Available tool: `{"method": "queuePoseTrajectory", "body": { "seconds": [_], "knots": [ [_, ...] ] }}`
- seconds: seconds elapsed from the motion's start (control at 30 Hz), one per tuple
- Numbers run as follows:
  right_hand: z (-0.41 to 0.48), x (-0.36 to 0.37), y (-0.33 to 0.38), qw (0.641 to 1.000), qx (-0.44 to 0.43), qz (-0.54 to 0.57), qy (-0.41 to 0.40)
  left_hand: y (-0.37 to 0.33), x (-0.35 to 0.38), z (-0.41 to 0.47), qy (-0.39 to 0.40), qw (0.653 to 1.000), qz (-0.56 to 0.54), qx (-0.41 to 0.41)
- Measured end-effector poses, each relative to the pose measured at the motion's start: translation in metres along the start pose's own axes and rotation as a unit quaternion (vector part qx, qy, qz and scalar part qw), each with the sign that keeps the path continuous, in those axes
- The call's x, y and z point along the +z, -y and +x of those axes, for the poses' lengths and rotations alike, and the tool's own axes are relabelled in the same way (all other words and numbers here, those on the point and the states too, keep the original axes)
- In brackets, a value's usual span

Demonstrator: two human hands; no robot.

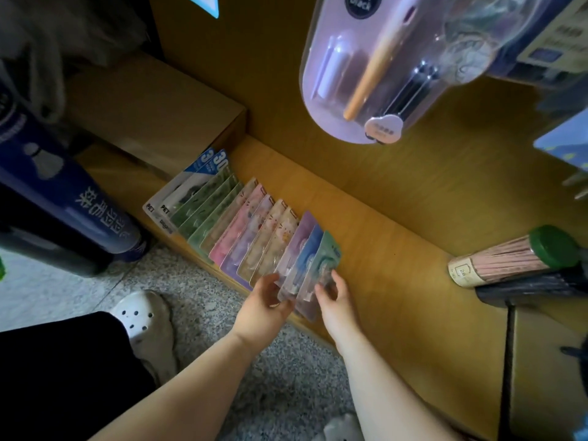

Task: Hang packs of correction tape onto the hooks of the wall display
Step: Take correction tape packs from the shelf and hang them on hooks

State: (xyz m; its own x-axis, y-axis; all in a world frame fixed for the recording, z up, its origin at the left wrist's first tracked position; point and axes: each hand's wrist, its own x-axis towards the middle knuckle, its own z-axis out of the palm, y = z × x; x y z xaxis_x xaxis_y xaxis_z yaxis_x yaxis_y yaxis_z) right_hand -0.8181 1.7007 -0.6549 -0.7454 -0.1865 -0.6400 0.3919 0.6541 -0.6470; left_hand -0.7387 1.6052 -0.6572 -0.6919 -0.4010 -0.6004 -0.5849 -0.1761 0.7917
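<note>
A fanned row of correction tape packs (241, 227) lies on a low wooden ledge (381, 265), white and green ones at the left, pink and purple in the middle. At the right end, a purple, a blue and a green pack (315, 259) overlap. My left hand (265, 302) holds the near edge of these packs from the left, its fingers curled around them. My right hand (334, 296) grips the same packs from the right, thumb on the green one. No hook of the display shows clearly.
A big blister pack with a pen (381, 68) hangs close overhead. A cardboard box (152, 113) stands at the back left, a dark blue tube (63, 186) at the left, a bundle of sticks with a green cap (515, 259) at the right. A white clog (146, 323) stands on the speckled floor.
</note>
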Motion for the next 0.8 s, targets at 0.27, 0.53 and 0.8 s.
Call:
{"method": "queuePoseTrajectory", "body": {
  "seconds": [0.27,0.53,0.8],
  "knots": [
    [0.001,0.004,-0.003,1.0,-0.016,-0.009,0.026,-0.008,0.016,0.004,-0.076,0.996,0.012,0.037],
    [0.003,-0.003,-0.004,0.996,0.01,0.061,0.061,-0.014,0.03,0.024,-0.109,0.983,0.148,-0.013],
    [0.013,-0.001,-0.008,0.996,0.022,0.075,0.036,-0.019,0.032,0.033,-0.121,0.983,0.138,-0.009]
  ]
}}
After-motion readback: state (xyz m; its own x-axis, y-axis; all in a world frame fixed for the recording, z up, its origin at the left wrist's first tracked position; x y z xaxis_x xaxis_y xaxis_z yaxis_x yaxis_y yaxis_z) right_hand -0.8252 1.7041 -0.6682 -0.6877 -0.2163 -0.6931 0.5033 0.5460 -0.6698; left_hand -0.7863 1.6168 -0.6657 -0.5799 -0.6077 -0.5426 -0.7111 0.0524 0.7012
